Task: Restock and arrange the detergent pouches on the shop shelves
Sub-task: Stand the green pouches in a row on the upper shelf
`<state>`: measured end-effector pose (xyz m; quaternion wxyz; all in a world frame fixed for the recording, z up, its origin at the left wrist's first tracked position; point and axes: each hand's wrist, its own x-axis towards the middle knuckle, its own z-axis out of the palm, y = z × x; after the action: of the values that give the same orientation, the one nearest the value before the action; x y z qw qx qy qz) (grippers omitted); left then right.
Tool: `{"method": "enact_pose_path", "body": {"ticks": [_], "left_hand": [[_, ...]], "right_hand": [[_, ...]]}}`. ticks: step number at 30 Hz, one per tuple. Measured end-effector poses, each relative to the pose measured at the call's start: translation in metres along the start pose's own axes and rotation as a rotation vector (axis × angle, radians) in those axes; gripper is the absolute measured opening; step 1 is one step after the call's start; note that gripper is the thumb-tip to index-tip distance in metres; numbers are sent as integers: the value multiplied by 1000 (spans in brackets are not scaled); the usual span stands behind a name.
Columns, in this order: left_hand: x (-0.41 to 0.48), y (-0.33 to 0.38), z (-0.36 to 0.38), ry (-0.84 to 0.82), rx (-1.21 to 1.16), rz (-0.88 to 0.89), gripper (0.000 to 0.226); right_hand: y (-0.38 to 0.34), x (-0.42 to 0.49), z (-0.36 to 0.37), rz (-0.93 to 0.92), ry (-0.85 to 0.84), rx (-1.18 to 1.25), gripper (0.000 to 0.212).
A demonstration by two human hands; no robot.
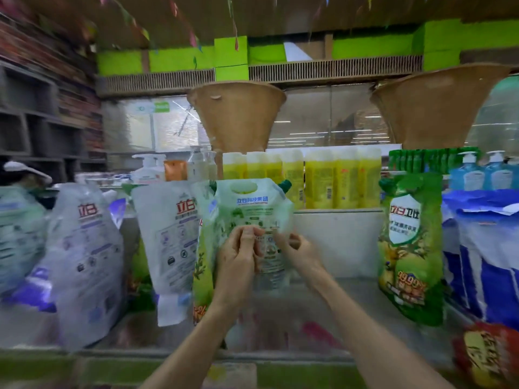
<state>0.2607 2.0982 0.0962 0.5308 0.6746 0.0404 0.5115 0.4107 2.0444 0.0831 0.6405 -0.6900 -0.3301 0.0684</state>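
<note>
The green pouch (250,203) is held upright over the shelf (351,299), just right of a white pouch (171,237). The left hand (238,259) and right hand (300,251) grip its middle panel, fingers (248,237) curled onto the film. Expect a soft, slick, liquid-heavy bag that sags. Support the base, or take the stiffer top seam.

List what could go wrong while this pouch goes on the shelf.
1. The left hand and right hand only pinch the held pouch at its middle; it might slip.
2. The white pouch beside it leans; a nudge could topple it.
3. The lone green pouch on the right stands tilted and may fall.
</note>
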Motion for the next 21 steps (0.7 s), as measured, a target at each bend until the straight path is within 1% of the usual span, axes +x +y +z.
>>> {"method": "enact_pose_path", "body": {"ticks": [1,2,5,6,9,12,15,21], "left_hand": [[1,0,-6,2,0,-5,28],[2,0,-12,0,2,-8,28],[2,2,-25,-6,-14,-9,28],[3,2,-27,-5,-22,-9,28],[4,2,-27,5,-26,-11,27],[3,3,-23,-15,-14,-18,25],[3,2,-19,-13,11,-35,25],[7,-6,-5,64,6,-54,22]], "right_hand": [[4,-1,7,0,-33,45,59],[9,0,14,-9,-46,81,61],[15,8,28,-48,-16,196,30],[15,10,31,-51,9,222,29],[20,17,33,-16,135,151,47],[18,21,29,-26,235,113,39],[11,16,18,-56,322,101,39],[8,4,-35,79,403,164,43]]}}
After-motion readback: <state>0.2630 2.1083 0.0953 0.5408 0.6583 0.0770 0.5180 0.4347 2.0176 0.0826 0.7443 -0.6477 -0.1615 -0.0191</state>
